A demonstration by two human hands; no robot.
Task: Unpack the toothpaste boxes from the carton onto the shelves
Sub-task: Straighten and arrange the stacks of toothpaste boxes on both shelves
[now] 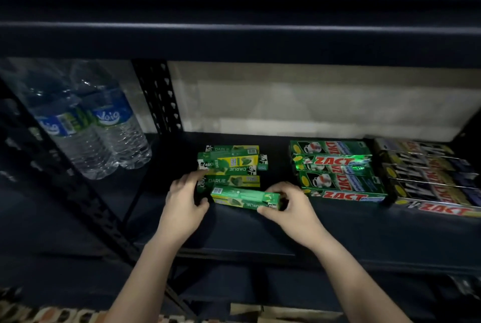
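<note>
We square near Darlie box [246, 200] against stack; right hand [287, 206] pinches right end; left hand [184, 197] relaxed, steadies left end.

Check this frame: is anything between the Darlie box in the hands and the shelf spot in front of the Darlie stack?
Nothing visible. The front Darlie box, pinched at its right end by the right hand, sits just before the Darlie stack; the left hand is beside its left end.
</note>
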